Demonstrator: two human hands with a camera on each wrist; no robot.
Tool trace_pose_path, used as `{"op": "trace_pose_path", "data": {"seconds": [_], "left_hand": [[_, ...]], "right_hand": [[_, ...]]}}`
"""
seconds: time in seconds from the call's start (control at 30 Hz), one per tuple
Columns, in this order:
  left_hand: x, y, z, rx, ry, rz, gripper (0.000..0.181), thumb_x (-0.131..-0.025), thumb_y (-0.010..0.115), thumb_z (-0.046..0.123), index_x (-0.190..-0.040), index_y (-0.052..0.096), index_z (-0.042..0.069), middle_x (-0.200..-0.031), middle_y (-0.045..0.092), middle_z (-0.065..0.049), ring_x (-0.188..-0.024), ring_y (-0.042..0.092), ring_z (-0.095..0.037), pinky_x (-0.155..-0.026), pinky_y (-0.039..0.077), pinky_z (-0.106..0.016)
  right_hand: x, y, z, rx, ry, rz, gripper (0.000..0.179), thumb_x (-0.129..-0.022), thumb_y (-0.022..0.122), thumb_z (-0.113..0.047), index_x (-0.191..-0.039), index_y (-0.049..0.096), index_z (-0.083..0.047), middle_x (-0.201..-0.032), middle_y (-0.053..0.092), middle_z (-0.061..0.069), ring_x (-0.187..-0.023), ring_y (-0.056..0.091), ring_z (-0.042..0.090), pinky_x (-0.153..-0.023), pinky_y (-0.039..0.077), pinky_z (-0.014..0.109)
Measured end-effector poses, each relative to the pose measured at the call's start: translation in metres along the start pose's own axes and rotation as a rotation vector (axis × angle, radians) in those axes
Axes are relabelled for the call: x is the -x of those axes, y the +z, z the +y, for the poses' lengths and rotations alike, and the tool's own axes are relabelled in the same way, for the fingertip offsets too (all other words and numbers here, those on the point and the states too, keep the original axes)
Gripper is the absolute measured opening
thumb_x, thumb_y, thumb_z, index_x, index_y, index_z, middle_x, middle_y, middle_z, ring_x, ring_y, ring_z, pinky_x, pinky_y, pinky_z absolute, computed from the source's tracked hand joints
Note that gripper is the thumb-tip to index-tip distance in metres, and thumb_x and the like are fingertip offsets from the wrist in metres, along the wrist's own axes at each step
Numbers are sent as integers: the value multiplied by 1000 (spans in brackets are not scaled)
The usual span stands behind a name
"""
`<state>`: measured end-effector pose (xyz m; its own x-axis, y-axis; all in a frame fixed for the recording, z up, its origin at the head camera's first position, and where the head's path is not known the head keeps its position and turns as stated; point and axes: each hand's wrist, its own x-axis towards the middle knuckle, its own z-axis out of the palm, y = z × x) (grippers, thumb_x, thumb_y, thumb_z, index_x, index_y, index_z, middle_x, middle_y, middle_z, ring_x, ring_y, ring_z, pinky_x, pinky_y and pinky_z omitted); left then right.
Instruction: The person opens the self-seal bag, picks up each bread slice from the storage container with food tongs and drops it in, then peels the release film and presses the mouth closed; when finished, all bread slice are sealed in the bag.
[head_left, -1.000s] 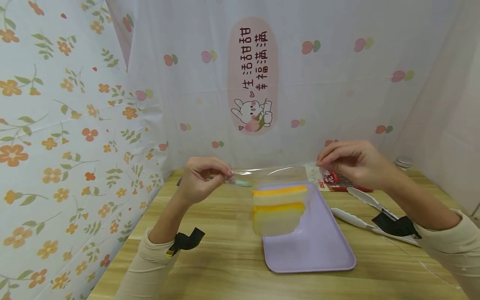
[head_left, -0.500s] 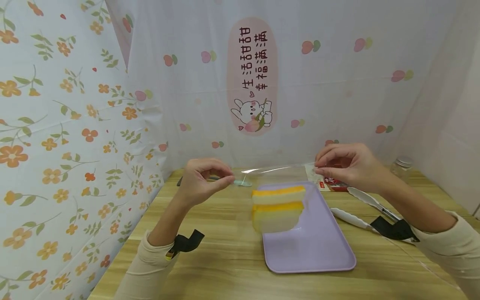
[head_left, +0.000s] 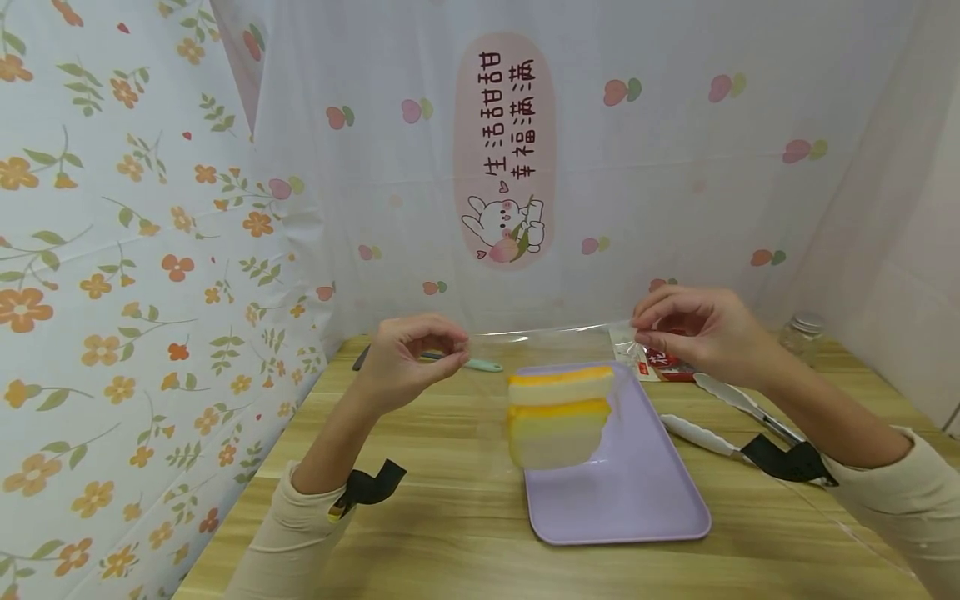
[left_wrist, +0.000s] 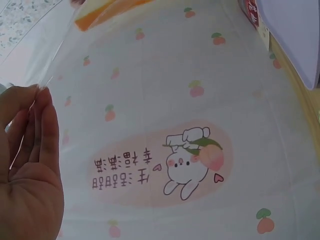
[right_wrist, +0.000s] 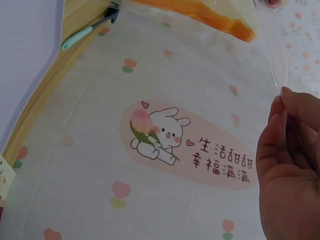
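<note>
A clear plastic bag (head_left: 540, 346) hangs between the two hands in the head view, its top edge stretched nearly straight. My left hand (head_left: 408, 362) pinches one top corner with thumb and fingertips. The other top corner is pinched by my right hand (head_left: 697, 333). Inside the bag are pale yellow, sponge-like slices (head_left: 558, 442) with orange edges, likely cake or bread. They hang in front of a lilac tray (head_left: 630, 504) on the table. The wrist views show the left hand (left_wrist: 35, 155) and right hand (right_wrist: 290, 170) at the bag's edge, with part of the slices above.
White-tipped tongs (head_left: 701, 433) lie right of the tray. Behind them are a red and white packet (head_left: 648, 364) and a lidded glass jar (head_left: 804, 335). A mint-handled utensil (head_left: 483, 365) lies at the back left. Patterned curtains (head_left: 637, 183) surround the wooden table (head_left: 420, 517).
The bag stays stretched between both hands, its slices swaying slightly. Fingers of both hands have shifted a little on the top corners, and the gathered film at the left fingertips looks smoother.
</note>
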<state>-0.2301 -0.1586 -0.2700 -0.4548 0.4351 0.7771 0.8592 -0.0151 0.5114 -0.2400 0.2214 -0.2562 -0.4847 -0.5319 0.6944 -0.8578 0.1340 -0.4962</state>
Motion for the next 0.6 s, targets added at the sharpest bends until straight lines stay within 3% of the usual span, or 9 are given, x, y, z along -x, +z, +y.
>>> {"op": "trace_pose_path", "data": {"seconds": [0.2, 0.47, 0.6], "left_hand": [[-1, 1, 0, 23, 29, 26, 26, -75, 67, -26, -97, 66, -12, -88, 66, -21, -77, 65, -18, -72, 57, -28], [2, -2, -1, 60, -14, 18, 28, -76, 67, -25, -102, 66, -14, -90, 64, -23, -80, 63, -18, -74, 57, -27], [2, -3, -3, 95, 1, 39, 26, -78, 65, -25, -102, 64, -16, -90, 64, -22, -81, 64, -16, -76, 57, -27]], "right_hand": [[2, 3, 2, -68, 24, 1, 36, -70, 76, 24, -98, 71, 2, -98, 65, 8, -74, 62, 16, -60, 53, 19], [2, 7, 2, -114, 35, -10, 33, -73, 71, 27, -101, 68, 10, -101, 60, 20, -74, 60, 17, -61, 52, 17], [1, 8, 4, -142, 23, -15, 33, -75, 69, 27, -102, 68, 10, -102, 59, 22, -75, 60, 17, -61, 52, 17]]}}
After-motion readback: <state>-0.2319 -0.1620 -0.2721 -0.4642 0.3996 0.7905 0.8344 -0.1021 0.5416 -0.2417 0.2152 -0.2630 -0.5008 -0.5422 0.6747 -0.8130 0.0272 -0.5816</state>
